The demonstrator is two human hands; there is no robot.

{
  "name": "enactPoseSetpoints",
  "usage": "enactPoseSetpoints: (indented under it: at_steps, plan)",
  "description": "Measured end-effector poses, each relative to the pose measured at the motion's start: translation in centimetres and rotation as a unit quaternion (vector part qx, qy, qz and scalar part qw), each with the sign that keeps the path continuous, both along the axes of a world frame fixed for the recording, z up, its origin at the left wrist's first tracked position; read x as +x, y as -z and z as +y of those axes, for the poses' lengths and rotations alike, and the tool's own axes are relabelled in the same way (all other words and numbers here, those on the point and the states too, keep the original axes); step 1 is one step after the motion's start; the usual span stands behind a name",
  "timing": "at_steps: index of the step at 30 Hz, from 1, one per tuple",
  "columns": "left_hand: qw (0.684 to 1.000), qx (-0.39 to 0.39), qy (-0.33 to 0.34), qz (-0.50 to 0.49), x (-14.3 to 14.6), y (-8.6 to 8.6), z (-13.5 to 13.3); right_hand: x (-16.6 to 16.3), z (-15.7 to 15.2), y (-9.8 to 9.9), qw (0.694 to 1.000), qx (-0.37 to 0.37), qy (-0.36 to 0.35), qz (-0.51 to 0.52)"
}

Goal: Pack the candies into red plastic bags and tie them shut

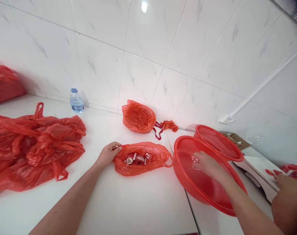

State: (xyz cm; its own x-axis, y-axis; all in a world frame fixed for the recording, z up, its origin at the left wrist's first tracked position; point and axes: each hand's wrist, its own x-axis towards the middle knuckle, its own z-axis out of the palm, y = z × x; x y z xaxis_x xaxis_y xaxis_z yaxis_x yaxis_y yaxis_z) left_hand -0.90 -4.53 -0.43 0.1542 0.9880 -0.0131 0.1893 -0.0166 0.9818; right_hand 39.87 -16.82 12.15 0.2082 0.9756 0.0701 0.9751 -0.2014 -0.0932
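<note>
My left hand [109, 152] pinches the left rim of a red plastic bag [131, 170], which lies on the white table with its mouth spread. Inside the bag are several small red and white printed packets [140, 158]. To the right stands a round red plastic basket [199, 186] with perforated sides. Over its inside, my right hand [204, 162] has its fingers closed on a small red-and-white packet [195, 162], partly blurred. The bag's right handle reaches to the basket's rim.
Knotted red bags [40, 147] fill the left side. A water bottle [77, 101], an opened red bag [138, 117] and a crumpled scrap [170, 125] stand along the wall. A second basket [218, 143] sits behind. At right, another person's hand [285, 182] is by a scale [258, 176].
</note>
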Motion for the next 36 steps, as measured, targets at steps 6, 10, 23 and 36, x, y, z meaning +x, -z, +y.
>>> enactPoseSetpoints:
  at_steps: [6, 10, 23, 36]
  plan:
    - [1.0, -0.008, 0.004, -0.014, 0.0, 0.0, 0.0, -8.7, -0.4, -1.8, 0.966, 0.214, -0.145, 0.005]
    - [1.0, -0.007, 0.002, -0.023, -0.1, 0.3, 0.1, -14.0, 0.6, 1.0, 0.931, 0.256, -0.256, 0.048]
    - [1.0, -0.004, 0.006, -0.027, 0.0, 0.0, 0.0, -14.0, 1.8, 8.8, 0.949, 0.201, -0.225, 0.094]
    - [0.998, 0.002, -0.06, 0.009, 0.1, -0.3, -1.1, -10.2, -2.1, 11.6, 0.945, 0.263, -0.093, 0.173]
